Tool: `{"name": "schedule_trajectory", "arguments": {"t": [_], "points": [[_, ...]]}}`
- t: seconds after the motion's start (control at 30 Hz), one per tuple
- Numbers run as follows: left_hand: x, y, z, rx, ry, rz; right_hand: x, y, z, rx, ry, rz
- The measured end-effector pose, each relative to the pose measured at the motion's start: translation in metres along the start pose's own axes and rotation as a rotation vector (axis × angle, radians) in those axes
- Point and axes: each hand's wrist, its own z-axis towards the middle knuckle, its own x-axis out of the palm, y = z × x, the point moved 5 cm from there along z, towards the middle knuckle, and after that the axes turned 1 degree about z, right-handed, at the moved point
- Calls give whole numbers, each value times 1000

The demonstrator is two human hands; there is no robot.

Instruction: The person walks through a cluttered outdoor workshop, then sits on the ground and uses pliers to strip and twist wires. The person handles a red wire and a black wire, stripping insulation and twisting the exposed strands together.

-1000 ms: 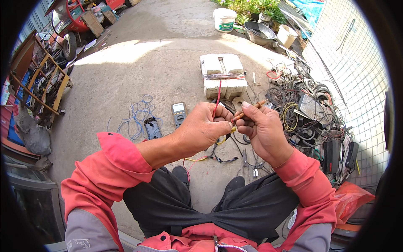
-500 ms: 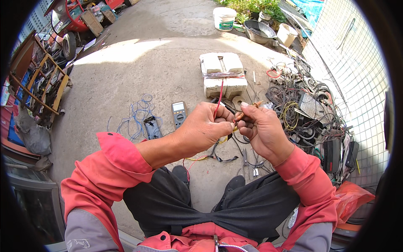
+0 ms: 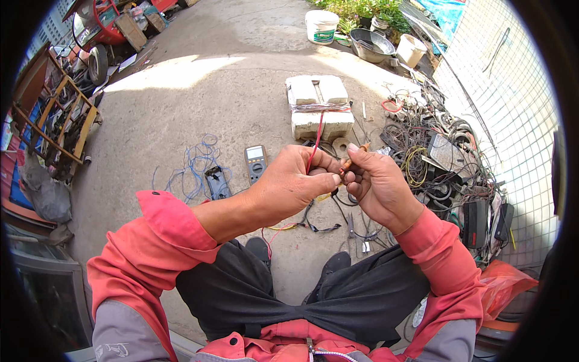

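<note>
The left hand [image 3: 292, 181] has its fingers closed, thumb pressed to forefinger, gripping a smooth red wire [image 3: 317, 140] that rises out of the fist toward 12 o'clock. The right hand [image 3: 383, 187] pinches a slim, rod-like, copper-brown piece [image 3: 363, 148] between thumb and forefinger, its free end pointing to 1 o'clock. The fingertips of both hands sit close together at the inner end of that piece; whether wire and piece touch is hidden.

Just beyond, at 12 o'clock, lies a flat pale ring [image 3: 340, 146], and behind it a white block [image 3: 319, 120] – coarse, chipped, grooved, bound with glossy wrapping. At 9 o'clock stands a grey-and-orange multimeter [image 3: 256, 163]; past it, an opened dark casing [image 3: 217, 183] and a loose tangle of thin blue wire [image 3: 196, 166]. At 6 o'clock, metal pliers [image 3: 351, 227] lie on rough, stained concrete ground [image 3: 181, 114].

From 2 to 4 o'clock spreads a matted heap of cables [image 3: 416, 166], mostly black, alongside a wire-grid panel [image 3: 518, 133]. Far off at 12 o'clock: a round white plastic bucket [image 3: 321, 27].
</note>
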Motion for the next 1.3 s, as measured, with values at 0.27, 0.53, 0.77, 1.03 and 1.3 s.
{"name": "schedule_trajectory", "arguments": {"t": [0.27, 0.53, 0.77, 1.03, 1.3], "points": [[0, 0, 0, 3, 0, 6, 5, 1, -2, 19, 14, -18], [3, -3, -2, -10, 23, -32, 2, -1, 1, -1, -5, -10], [3, -2, 0, -37, 26, -60, 1, -1, 2, -31, -54, -77], [2, 3, 0, -85, 20, -117, 9, 9, -6, -227, -124, -239], [3, 5, 1, -97, 42, -107, 15, 17, -14, -345, -159, -347]]}}
